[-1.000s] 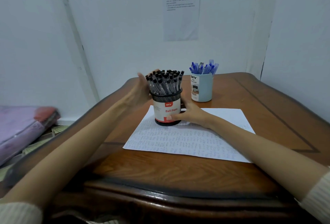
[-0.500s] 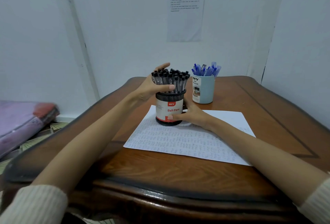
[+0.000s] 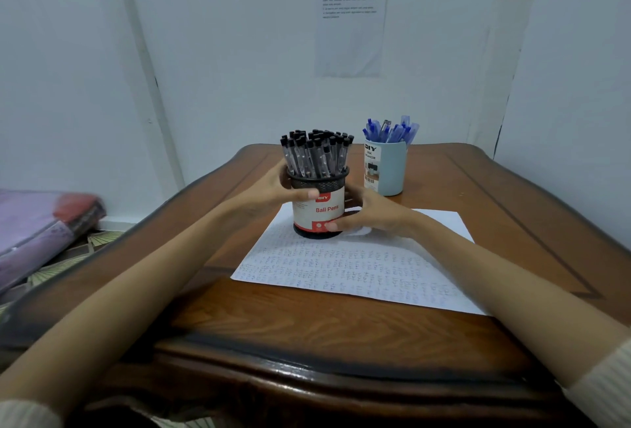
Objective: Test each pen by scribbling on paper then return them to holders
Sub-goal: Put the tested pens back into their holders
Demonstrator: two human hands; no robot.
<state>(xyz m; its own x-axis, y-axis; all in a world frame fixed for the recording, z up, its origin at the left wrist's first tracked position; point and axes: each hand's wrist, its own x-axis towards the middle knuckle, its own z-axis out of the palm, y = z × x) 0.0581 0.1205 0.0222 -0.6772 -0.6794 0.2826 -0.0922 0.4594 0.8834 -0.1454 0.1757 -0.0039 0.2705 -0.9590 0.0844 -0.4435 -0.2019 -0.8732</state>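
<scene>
Gripping the black mesh holder (image 3: 319, 212) from both sides, I have my left hand (image 3: 273, 188) curled round its upper left wall with the thumb across the front. My right hand (image 3: 372, 212) is curled round its lower right wall, thumb on the label near the base. The holder stands upright on the far left corner of the scribbled paper (image 3: 358, 267) on the tabletop (image 3: 307, 325); its black pens (image 3: 316, 154) point up, caps uppermost, just above my left hand, so I judge that hand nearer for drawing one out along its upright axis.
</scene>
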